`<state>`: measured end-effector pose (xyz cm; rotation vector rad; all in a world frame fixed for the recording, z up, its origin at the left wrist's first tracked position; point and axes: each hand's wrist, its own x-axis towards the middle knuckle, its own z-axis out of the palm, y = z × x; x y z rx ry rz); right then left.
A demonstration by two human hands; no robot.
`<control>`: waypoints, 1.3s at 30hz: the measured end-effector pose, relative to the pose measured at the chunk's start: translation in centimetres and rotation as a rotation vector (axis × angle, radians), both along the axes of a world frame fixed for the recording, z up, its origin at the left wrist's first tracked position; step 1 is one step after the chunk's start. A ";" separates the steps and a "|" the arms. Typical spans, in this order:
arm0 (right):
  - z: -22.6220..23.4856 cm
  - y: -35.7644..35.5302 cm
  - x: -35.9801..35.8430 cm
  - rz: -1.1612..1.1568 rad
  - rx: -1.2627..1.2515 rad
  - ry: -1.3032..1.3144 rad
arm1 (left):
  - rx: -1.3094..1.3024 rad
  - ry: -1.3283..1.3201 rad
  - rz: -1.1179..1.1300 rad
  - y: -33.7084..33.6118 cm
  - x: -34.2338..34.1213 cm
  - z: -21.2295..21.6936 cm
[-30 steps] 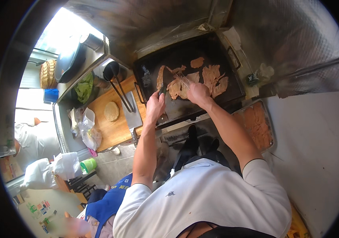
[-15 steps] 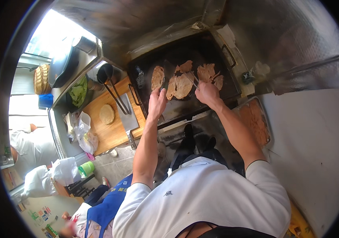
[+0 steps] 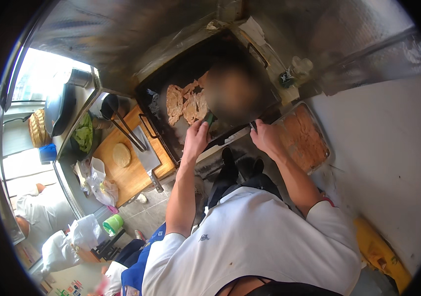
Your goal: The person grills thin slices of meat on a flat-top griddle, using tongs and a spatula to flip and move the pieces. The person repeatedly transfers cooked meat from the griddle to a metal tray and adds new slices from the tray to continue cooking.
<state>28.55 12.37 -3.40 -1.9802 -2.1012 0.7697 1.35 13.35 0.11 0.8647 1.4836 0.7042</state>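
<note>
1. Thin browned meat slices (image 3: 184,101) already lie spread on the black griddle (image 3: 171,74), just beyond the left hand (image 3: 196,139); their colour suggests cooking is well along, with lifting them off apparently left.
2. The left hand is closed around a green-handled tool (image 3: 210,120) at the griddle's near edge.
3. The right hand (image 3: 265,139) rests at that edge, fingers curled; whether it holds anything cannot be told.
4. Right of the right hand sits a metal tray (image 3: 322,143) of reddish raw meat.
5. Far left of the left hand, white plastic bags (image 3: 101,183) lie by a wooden cutting board (image 3: 126,175); no labels are legible.
</note>
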 end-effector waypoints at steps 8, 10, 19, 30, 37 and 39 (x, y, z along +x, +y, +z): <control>-0.8 -2.0 1.7 -0.119 -0.038 0.089 | 0.070 0.187 -0.085 -0.8 1.3 -0.6; -1.6 -3.9 2.6 -0.119 0.100 0.133 | 0.173 -0.007 -0.032 -2.0 2.3 -1.0; -2.0 -20.2 17.7 -0.568 -0.110 -0.007 | -0.107 -0.063 -0.522 -8.5 18.0 -2.1; -6.3 -24.7 29.5 -0.624 -0.137 -0.203 | -0.429 0.000 -0.970 -15.4 27.6 -6.0; -6.1 -24.4 29.5 -0.733 -0.188 -0.146 | -0.425 0.049 -0.952 -15.9 28.5 -5.8; -7.0 -24.8 29.9 -0.728 -0.176 -0.129 | -0.395 0.049 -0.968 -15.9 28.7 -5.6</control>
